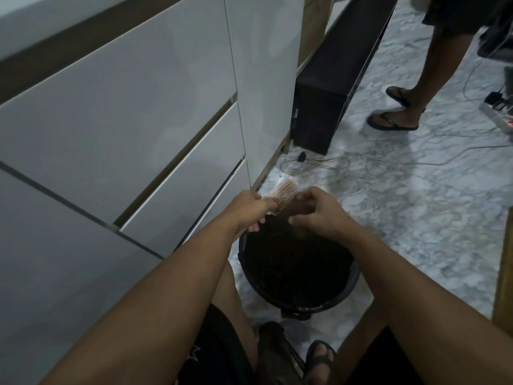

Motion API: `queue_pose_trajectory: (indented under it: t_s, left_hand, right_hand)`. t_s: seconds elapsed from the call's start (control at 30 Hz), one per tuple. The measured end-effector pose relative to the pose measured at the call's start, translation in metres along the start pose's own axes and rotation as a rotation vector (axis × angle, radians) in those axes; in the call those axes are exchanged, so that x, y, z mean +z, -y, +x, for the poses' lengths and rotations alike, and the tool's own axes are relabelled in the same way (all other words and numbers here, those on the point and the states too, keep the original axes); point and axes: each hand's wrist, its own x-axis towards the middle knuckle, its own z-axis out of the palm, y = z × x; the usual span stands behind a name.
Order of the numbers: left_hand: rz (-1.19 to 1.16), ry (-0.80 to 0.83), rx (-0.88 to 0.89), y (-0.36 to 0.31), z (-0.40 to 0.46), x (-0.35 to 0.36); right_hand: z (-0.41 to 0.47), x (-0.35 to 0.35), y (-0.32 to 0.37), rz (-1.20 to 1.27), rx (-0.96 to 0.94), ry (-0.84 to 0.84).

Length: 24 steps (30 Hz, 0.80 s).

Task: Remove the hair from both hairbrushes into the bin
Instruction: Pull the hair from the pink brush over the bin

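The left hand (248,206) gripped the pink brush (280,193) over the bin's (350,284) rim at 12 o'clock. The right hand (313,212), fingers curled, seemed to be pinching hair off its bristles. Next, the tuft needed dropping into the bin.

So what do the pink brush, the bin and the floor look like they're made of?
The pink hairbrush, held in the left hand, looks like moulded plastic: uniform pale colour and thin, even bristles. The bin seems to be dark plastic with a black liner bag, judging by creased film at its rim. The floor looks like polished marble or marble-look tile: grey veining and a soft sheen.
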Motion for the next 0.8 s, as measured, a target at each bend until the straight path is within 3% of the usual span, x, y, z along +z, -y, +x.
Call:
queue_pose_trajectory:
  t_s: [0.13,0.33,0.57,0.8]
  left_hand:
    - [-0.04,0.04,0.011,-0.003,-0.002,0.003]
    - [0.025,-0.02,0.04,0.002,0.004,0.001]
    - [-0.027,-0.043,0.03,0.002,0.006,-0.001]
    - [-0.036,0.005,0.021,0.001,0.002,0.0]
  right_hand:
    - [0.002,0.01,0.001,0.071,-0.004,-0.076]
    - [0.008,0.001,-0.001,-0.111,-0.058,-0.185]
    - [0.01,-0.011,-0.004,-0.166,0.011,-0.343]
    - [0.005,-0.001,-0.005,-0.142,-0.121,-0.162]
